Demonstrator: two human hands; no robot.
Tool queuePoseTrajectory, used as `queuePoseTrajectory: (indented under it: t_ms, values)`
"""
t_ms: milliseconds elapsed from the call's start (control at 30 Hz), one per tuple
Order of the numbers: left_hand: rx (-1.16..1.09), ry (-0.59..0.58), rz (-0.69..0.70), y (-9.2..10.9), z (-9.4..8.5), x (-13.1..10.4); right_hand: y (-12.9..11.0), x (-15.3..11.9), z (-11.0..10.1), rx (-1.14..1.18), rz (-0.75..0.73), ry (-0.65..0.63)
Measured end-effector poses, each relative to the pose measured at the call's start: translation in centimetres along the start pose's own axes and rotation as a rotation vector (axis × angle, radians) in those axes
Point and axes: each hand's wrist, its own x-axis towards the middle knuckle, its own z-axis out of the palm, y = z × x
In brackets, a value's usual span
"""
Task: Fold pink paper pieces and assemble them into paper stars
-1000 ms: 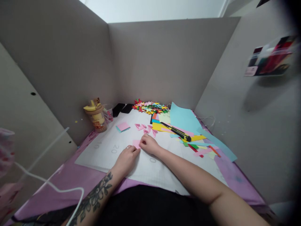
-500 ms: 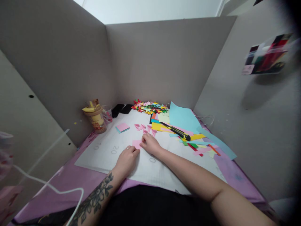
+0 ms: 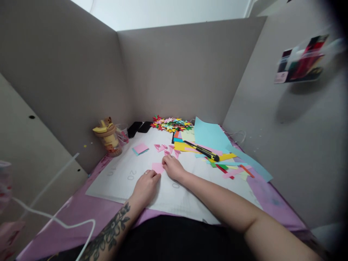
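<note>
A small pink paper square (image 3: 157, 167) lies on the white sheet (image 3: 114, 188) between my two hands. My left hand (image 3: 146, 185) has its curled fingers at the square's near edge. At its right side, my right hand (image 3: 172, 166) pinches the paper, thumb and fingers closed. Just beyond the right hand are several folded pink paper pieces (image 3: 164, 148). A stack of pink and blue paper squares (image 3: 140, 148) sits farther left. The undersides of my fingers are hidden.
Folded paper stars (image 3: 171, 124) are heaped at the back. To the right, a yellow-black utility knife (image 3: 202, 150) rests over coloured paper strips (image 3: 225, 165), near a large light-blue sheet (image 3: 210, 134). A lidded cup (image 3: 108, 139) stands at the left; a white cable (image 3: 67, 225) crosses lower left.
The whole view has shifted slightly. Both hands stay at the pink square in nearly the same pose.
</note>
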Motion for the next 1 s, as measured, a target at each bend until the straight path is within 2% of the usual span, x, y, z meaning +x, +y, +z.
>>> queuePoseTrajectory:
  t_ms: [167, 333, 400, 567, 700, 833, 1000]
  values:
    - [-0.033, 0.037, 0.001, -0.1, 0.3, -0.2, -0.1, -0.1, -0.1, -0.024, -0.030, -0.026]
    - [-0.118, 0.230, -0.057, -2.0, 0.3, 0.0, 0.1, 0.1, 0.2, -0.041, -0.018, -0.020]
    - [-0.088, 0.264, -0.089, -2.8, 0.2, 0.3, 0.2, 0.1, 0.3, -0.041, -0.037, -0.018]
    - [-0.029, 0.240, -0.020, -3.0, -0.2, 0.8, 0.3, 0.0, 0.4, -0.012, -0.109, -0.014]
    - [0.001, 0.220, -0.003, -2.3, -0.2, 0.8, 0.0, -0.2, 0.2, -0.007, -0.228, 0.052]
    - [-0.002, 0.184, 0.007, -2.2, -0.1, 0.6, 0.0, -0.9, 0.0, -0.006, -0.462, -0.045]
    - [-0.144, 0.148, -0.003, -2.5, -0.1, 0.7, 0.9, -2.2, -0.6, -0.044, -0.595, -0.117]
